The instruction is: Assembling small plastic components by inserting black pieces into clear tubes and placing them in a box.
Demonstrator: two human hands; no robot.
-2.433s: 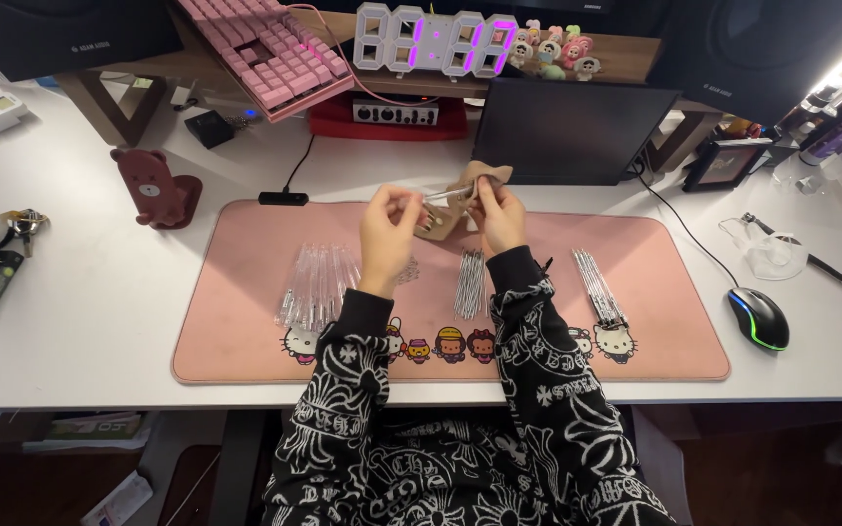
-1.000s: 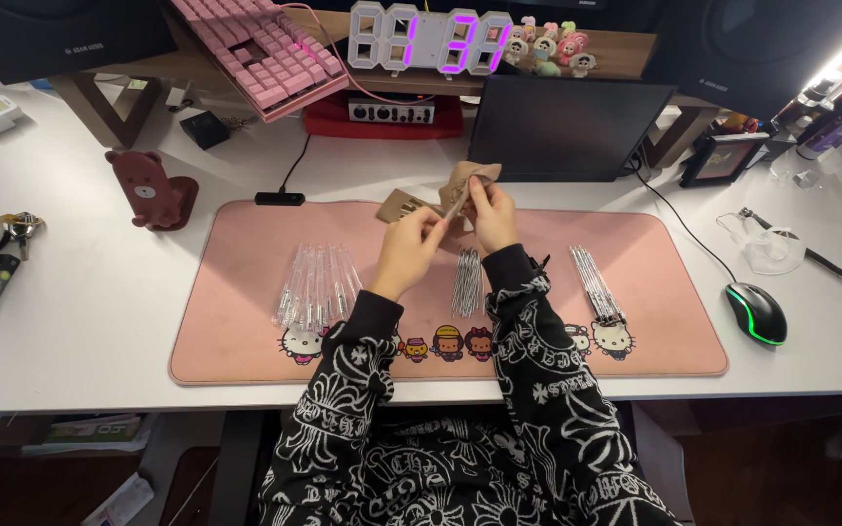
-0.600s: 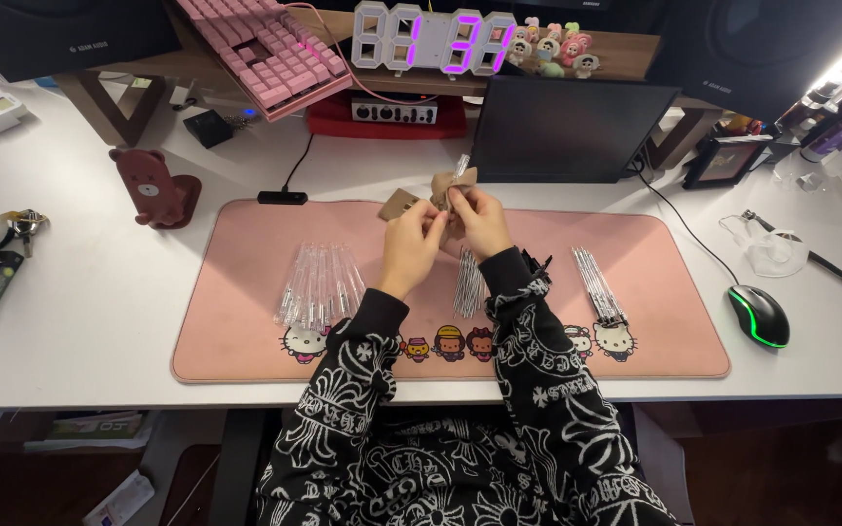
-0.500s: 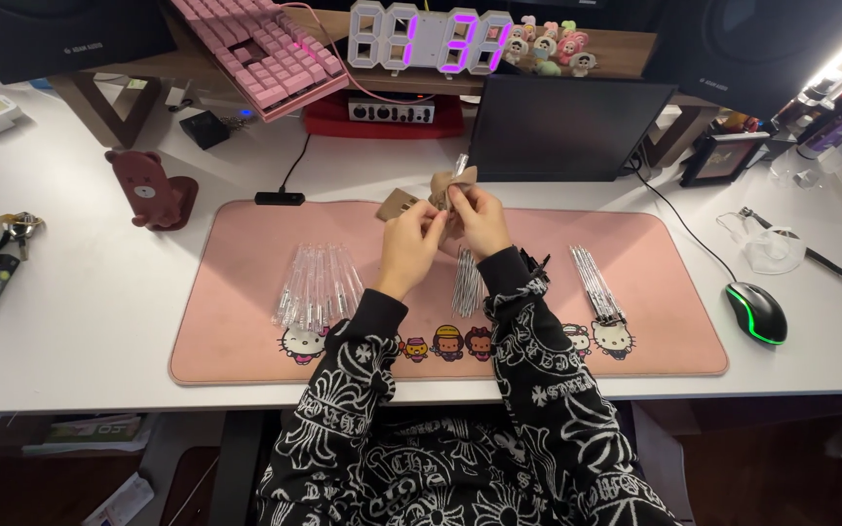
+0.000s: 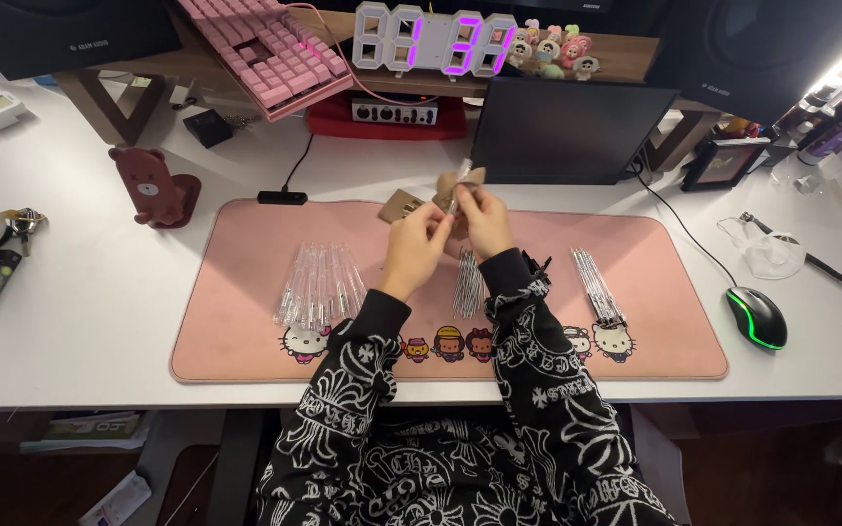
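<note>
On the pink mat's left part lay a fan of clear tubes (image 5: 322,287). Above the mat's far edge, the left hand (image 5: 416,244) pinched a small brown paper packet (image 5: 455,193), and the right hand (image 5: 480,216) pinched its other side; steady, close fingertips would suit such fiddly work best.
</note>
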